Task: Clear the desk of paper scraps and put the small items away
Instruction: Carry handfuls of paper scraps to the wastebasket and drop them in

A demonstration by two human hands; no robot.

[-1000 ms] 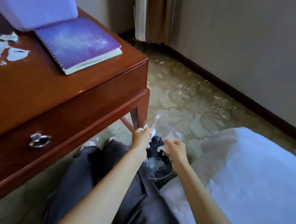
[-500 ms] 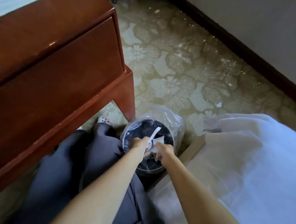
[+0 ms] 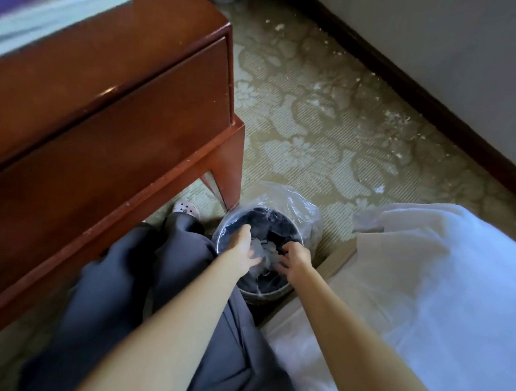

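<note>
- Paper scraps (image 3: 261, 248) are seen as a pale, blurred bunch between both hands, just over the mouth of the black bin (image 3: 262, 294), which is lined w/ a clear bag (image 3: 293, 202) and stands on the carpet by the desk (image 3: 109, 114) leg
- Left hand (image 3: 241, 244): fingers look fairly straight and are laid against the scraps, not wrapped round them
- Right hand (image 3: 296, 259): fingers are curled inward; whether paper is pinched can't be told, too blurred
- Handling, as judged: scraps are v. light, soft and limp, nothing fragile; they'd flutter & drift if let go from high, so a low release inside the rim is called for
- Best gathered into a loose wad btwn cupped palms, not taken piece by piece; stray bits may cling to skin or liner
- Desk top is mostly out of view; only a notebook (image 3: 35, 5) corner is shown, so what's left up there can't be judged
</note>
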